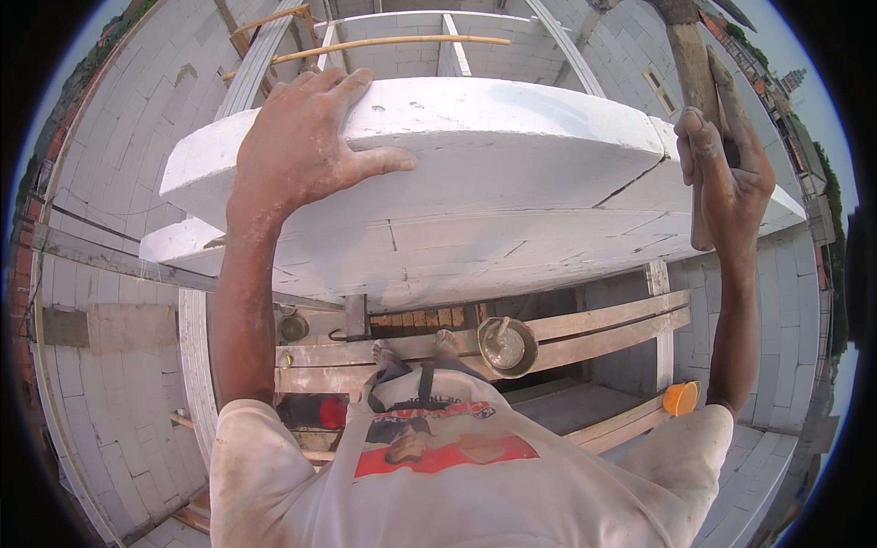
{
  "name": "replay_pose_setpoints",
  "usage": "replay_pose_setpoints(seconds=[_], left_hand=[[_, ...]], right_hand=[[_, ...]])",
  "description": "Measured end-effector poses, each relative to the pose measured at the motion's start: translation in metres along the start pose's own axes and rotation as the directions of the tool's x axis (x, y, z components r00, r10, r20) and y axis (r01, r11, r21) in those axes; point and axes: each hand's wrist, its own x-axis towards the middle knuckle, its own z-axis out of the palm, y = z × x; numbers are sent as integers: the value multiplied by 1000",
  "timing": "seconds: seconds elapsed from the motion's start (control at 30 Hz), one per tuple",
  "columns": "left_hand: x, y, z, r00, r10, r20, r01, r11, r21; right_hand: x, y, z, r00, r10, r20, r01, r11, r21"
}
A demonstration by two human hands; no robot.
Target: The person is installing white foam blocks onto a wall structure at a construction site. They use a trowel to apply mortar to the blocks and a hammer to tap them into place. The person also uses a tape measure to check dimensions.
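A long white aerated concrete block (512,114) lies on top of a wall of similar blocks (475,242) in front of me. My left hand (306,137) lies over its left part, fingers across the top surface and thumb pressed toward the near edge. At the block's right end, my right hand (731,178) is raised and wrapped round the wooden handle of a hammer (692,64). The hammer's metal head points up and is partly cut off by the upper edge of the view. A dark joint line shows between the long block and the piece at its right.
My bare feet stand on wooden planks (603,324) below the wall. A bucket of grey mortar (510,349) sits on them at right. An orange container (681,398) is lower right. Bamboo poles (393,42) lie beyond the wall; block walls rise on both sides.
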Motion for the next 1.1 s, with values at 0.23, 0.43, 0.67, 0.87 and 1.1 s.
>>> replay_pose_setpoints(seconds=[0.23,0.43,0.67,0.87,1.1], left_hand=[[5,-2,4,996,-27,79,33,997,-74],[-1,-1,-10,992,-44,122,53,995,-79],[-110,-68,27,777,-155,-610,121,988,-96],[-206,-127,113,697,-569,-437,517,820,-245],[-207,-138,117,761,-536,-365,469,844,-260]], right_hand=[[25,3,3,965,-218,146,233,968,-91],[29,-10,41,932,-178,315,215,973,-86],[10,6,16,973,-88,213,101,994,-49],[12,8,9,997,-46,69,41,997,71],[33,-42,33,988,-27,-152,66,964,258]])
